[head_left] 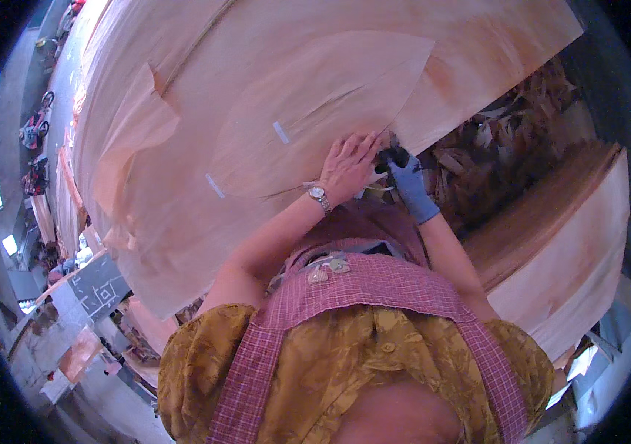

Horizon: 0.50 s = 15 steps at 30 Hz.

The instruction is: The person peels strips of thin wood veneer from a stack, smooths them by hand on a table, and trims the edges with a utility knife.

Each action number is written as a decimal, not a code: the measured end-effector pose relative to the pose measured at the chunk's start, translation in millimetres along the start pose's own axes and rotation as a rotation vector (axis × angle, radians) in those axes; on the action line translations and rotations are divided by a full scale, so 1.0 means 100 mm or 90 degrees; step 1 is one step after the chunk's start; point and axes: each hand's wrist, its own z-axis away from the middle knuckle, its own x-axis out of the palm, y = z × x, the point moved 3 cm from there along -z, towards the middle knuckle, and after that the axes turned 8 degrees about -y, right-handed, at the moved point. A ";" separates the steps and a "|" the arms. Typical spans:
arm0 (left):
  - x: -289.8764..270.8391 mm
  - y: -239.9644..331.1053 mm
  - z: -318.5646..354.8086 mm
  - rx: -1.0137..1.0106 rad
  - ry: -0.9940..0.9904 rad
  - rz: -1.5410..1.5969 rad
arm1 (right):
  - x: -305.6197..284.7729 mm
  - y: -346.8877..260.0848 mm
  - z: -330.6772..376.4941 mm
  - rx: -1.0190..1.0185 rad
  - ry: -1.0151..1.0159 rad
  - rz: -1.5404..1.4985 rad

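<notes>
Gripping a small dark tool, the gloved right hand is closed around it at the near edge of the top veneer sheet; what kind of tool it is cannot be made out. Just beside it, touching the sheet, the bare left hand lies flat with fingers spread, holding nothing, a wristwatch on the wrist. Both hands meet where a curved overlapping patch ends at the sheet's near right edge. Pale tape strips sit on the seam lines to the left of the hands. By the look of it the veneer is thin, light and brittle: its left edge is torn and ragged, so it likely splits along the grain and is best pressed flat with an open palm close to the working point, not pinched at an edge. Farther right lies a second stack of sheets, with a heap of scraps between the two.
</notes>
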 end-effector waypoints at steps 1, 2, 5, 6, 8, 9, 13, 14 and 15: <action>0.03 0.02 -0.03 -0.008 0.004 0.015 | -0.02 -0.11 0.05 0.006 -0.001 0.021; 0.04 0.03 -0.05 -0.027 0.019 0.036 | -0.04 -0.17 0.08 0.013 -0.003 0.042; -0.03 0.02 -0.06 -0.073 0.038 0.074 | -0.10 -0.18 0.08 0.027 -0.047 -0.029; -0.01 0.02 -0.07 -0.086 0.033 0.070 | -0.11 -0.25 0.08 0.026 -0.056 -0.022; 0.02 0.00 -0.07 -0.089 0.032 0.057 | -0.11 -0.37 0.11 0.090 -0.078 -0.070; 0.03 -0.01 -0.05 -0.076 0.035 0.049 | -0.11 -0.42 0.13 0.123 -0.088 -0.096; 0.15 -0.21 -0.07 -0.033 -0.007 0.041 | -0.04 -0.14 -0.17 0.075 -0.066 -0.058; 0.17 -0.34 -0.12 -0.033 -0.022 0.018 | 0.01 -0.15 -0.28 0.089 -0.075 -0.077; 0.21 -0.34 -0.11 -0.036 -0.036 0.000 | 0.03 -0.16 -0.28 0.106 -0.085 -0.091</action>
